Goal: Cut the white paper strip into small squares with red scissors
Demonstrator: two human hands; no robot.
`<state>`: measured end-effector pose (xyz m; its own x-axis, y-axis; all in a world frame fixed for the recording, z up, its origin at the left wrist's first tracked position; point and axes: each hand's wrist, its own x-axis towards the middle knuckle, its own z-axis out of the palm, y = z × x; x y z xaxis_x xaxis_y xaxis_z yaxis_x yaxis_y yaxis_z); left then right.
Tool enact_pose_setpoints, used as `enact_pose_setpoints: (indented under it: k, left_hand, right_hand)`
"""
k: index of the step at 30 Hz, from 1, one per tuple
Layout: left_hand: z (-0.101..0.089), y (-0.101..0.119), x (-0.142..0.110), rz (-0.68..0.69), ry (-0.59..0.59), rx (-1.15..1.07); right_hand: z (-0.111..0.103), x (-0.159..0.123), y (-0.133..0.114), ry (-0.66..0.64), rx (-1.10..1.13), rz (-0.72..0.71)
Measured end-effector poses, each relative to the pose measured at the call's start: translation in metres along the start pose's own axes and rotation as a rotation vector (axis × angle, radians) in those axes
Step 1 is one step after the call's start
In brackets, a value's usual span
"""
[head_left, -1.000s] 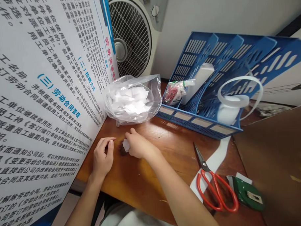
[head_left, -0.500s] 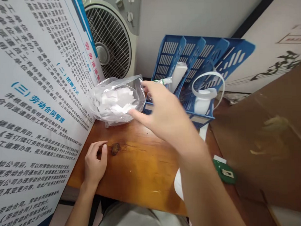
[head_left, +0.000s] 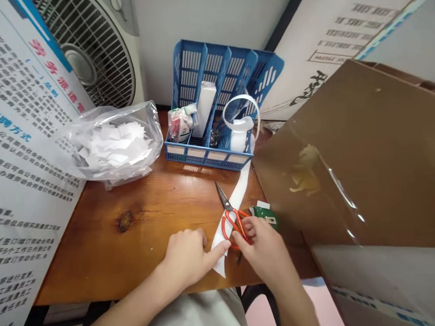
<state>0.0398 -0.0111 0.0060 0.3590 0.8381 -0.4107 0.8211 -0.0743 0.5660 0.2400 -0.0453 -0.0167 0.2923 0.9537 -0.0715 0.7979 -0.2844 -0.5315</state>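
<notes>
My right hand [head_left: 265, 247] is at the right of the wooden table, its fingers and thumb closed on the red-orange handle of a pair of scissors [head_left: 231, 210]. Their dark blades point up and left, lying over a long white strip [head_left: 240, 188]. My left hand [head_left: 190, 254] is just left of the strip's near end, with its fingers curled and its thumb stretched apart from them. The thumb tip overlaps the strip beside the scissors handle; whether it presses on it I cannot tell. A green tape-measure-like item [head_left: 267, 213] lies behind my right hand.
A clear plastic bag [head_left: 148, 141] of white paper pieces [head_left: 117, 145] sits at the left. Behind the table's middle stands a blue file rack [head_left: 210, 153] with a white box [head_left: 204, 108] and a white roll [head_left: 240, 133]. A fan [head_left: 92, 53], printed board [head_left: 18, 189] and brown carton [head_left: 346, 168] surround the table.
My right hand has left the plastic bag, moved to the right and taken hold of the scissors. My left hand has moved right to the white strip. The view has shifted right.
</notes>
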Motion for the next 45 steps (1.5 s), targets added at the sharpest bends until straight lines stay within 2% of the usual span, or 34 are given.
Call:
enact_pose_setpoints:
  k: [4, 10, 13, 16, 18, 20, 22, 24, 25, 27, 30, 31, 32, 33, 35, 37, 39, 42, 45]
  left_hand:
    - [0.015, 0.011, 0.013, 0.022, -0.018, 0.015]
    - [0.015, 0.000, 0.012, 0.042, -0.034, -0.121]
    - [0.006, -0.010, 0.014, 0.076, -0.025, -0.195]
    - [-0.010, -0.022, 0.018, 0.096, -0.022, -0.264]
    - [-0.022, -0.030, 0.021, 0.105, -0.019, -0.330]
    - [-0.033, -0.038, 0.023, 0.126, -0.013, -0.391]
    - [-0.039, -0.047, 0.024, 0.141, -0.015, -0.424]
    - [-0.042, -0.054, 0.023, 0.124, -0.013, -0.414]
    - [-0.043, -0.057, 0.021, 0.110, 0.019, -0.382]
    - [-0.048, -0.056, 0.014, 0.100, 0.184, -0.253]
    - [-0.065, -0.031, 0.001, 0.172, 0.535, -0.049]
    - [-0.072, -0.016, -0.001, 0.220, 0.604, -0.033]
    - [-0.078, 0.003, 0.001, 0.294, 0.611, -0.014]
    - [-0.081, 0.024, 0.006, 0.389, 0.564, 0.018]
    - [-0.079, 0.067, 0.030, 0.541, 0.320, 0.168]
    - [-0.064, 0.105, 0.068, 0.623, 0.111, 0.370]
    - [-0.043, 0.132, 0.109, 0.657, 0.023, 0.420]
    - [-0.015, 0.150, 0.157, 0.692, -0.086, 0.458]
    - [-0.001, 0.152, 0.179, 0.677, -0.169, 0.480]
  right_hand:
    - [0.014, 0.010, -0.011, -0.053, -0.110, 0.014]
    - [0.014, 0.018, -0.012, 0.000, -0.029, 0.079]
    - [0.006, 0.007, -0.011, 0.065, 0.064, 0.143]
    - [-0.004, -0.011, -0.010, 0.108, 0.405, 0.238]
    - [-0.006, -0.022, -0.009, 0.071, 0.667, 0.290]
    - [-0.004, -0.033, -0.007, -0.047, 0.802, 0.339]
    - [0.002, -0.041, -0.005, -0.193, 0.855, 0.382]
    - [0.010, -0.046, -0.003, -0.265, 0.865, 0.383]
    - [0.014, -0.048, -0.003, -0.257, 0.858, 0.367]
    - [0.020, -0.050, -0.002, -0.188, 0.826, 0.314]
    - [0.027, -0.048, -0.002, -0.037, 0.637, 0.207]
    - [0.029, -0.046, -0.002, 0.003, 0.537, 0.143]
    - [0.032, -0.043, -0.003, 0.039, 0.438, 0.067]
    - [0.036, -0.041, -0.005, 0.066, 0.357, -0.011]
    - [0.045, -0.037, -0.011, 0.086, 0.275, -0.137]
    - [0.055, -0.035, -0.017, 0.101, 0.261, -0.193]
    - [0.064, -0.033, -0.022, 0.128, 0.255, -0.217]
    - [0.073, -0.033, -0.024, 0.191, 0.236, -0.243]
    - [0.076, -0.034, -0.021, 0.234, 0.213, -0.272]
